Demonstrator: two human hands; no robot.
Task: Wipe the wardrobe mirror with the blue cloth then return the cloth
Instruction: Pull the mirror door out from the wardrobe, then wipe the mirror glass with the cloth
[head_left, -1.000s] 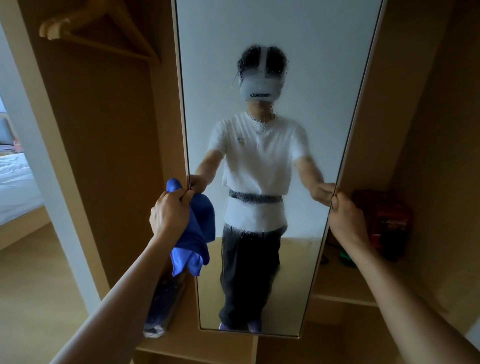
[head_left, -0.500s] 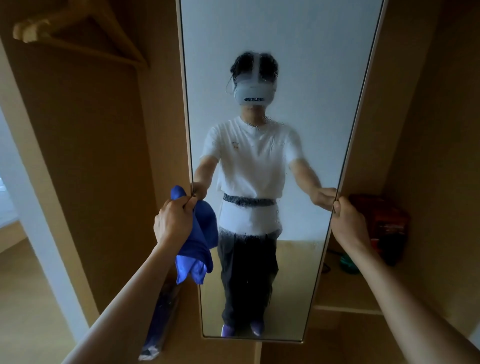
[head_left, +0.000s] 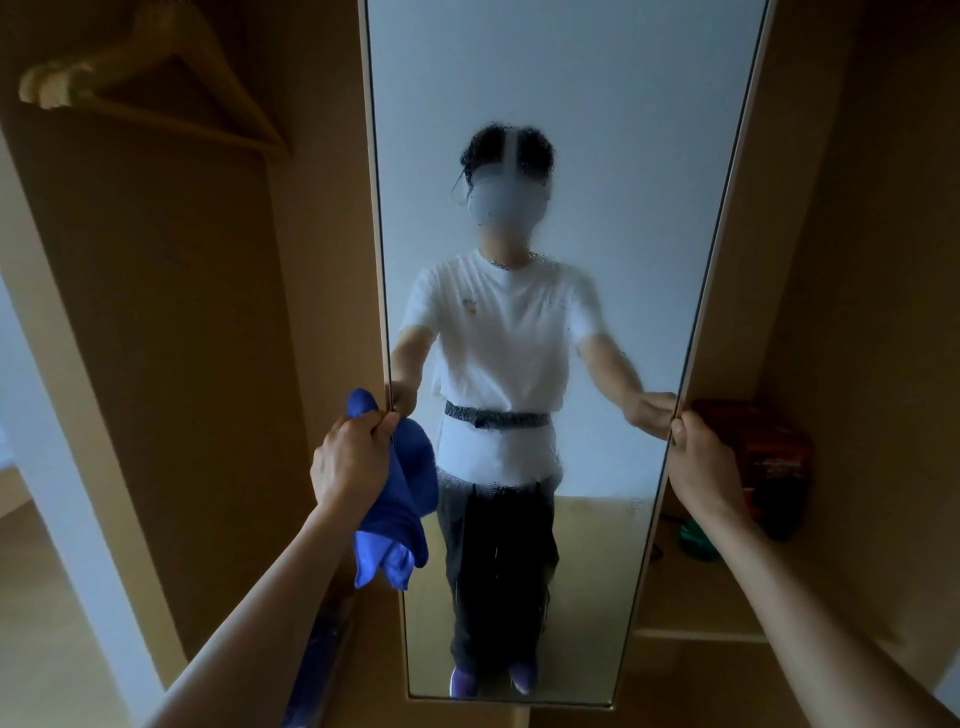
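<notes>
In the head view, the left grip (head_left: 353, 457) is clasping the cloth (head_left: 400, 509) bunched against the left edge of the mirror (head_left: 623, 156), so the blue folds are hanging over the glass just beside the frame, while the right grip (head_left: 701, 467) is clenching the right edge at about the same height. Holding both edges is probably steadying the narrow panel, whose glass is looking misted with droplets, so the wiping seems unfinished. A hanger (head_left: 156, 78) is hanging upper left, and a red thing (head_left: 753, 457) is sitting on the shelf (head_left: 691, 597) behind the right grip.
</notes>
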